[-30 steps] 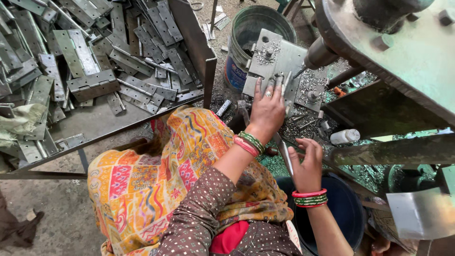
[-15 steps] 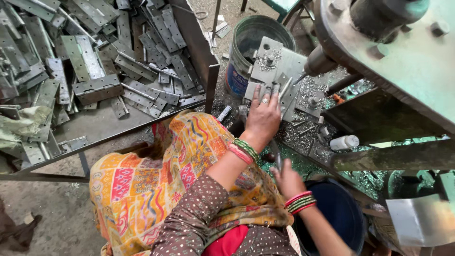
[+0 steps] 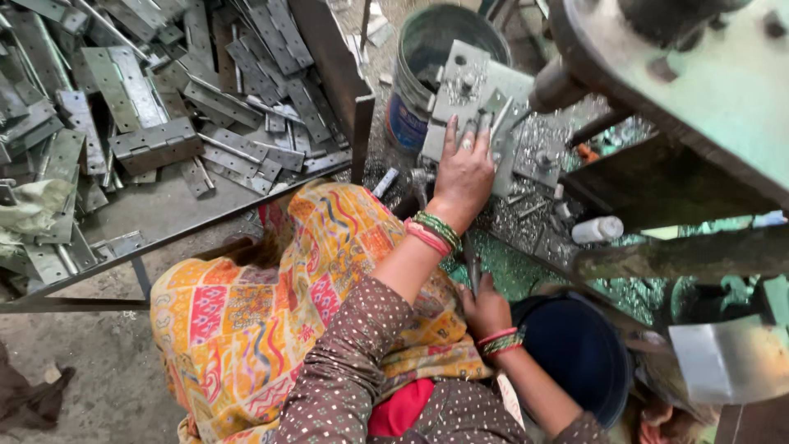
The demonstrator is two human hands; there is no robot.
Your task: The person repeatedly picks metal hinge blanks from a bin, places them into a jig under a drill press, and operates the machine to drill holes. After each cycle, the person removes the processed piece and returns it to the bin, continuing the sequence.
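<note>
Hands: left [image 3: 464,168] flat on hinge plate [image 3: 481,103], right [image 3: 485,308] gripping rod [image 3: 472,267] (dark tub [image 3: 575,353] beside).

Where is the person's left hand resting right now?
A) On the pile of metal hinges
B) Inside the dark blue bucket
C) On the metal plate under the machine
C: the left hand lies flat, fingers spread, on the grey metal plate beneath the green machine.
</note>
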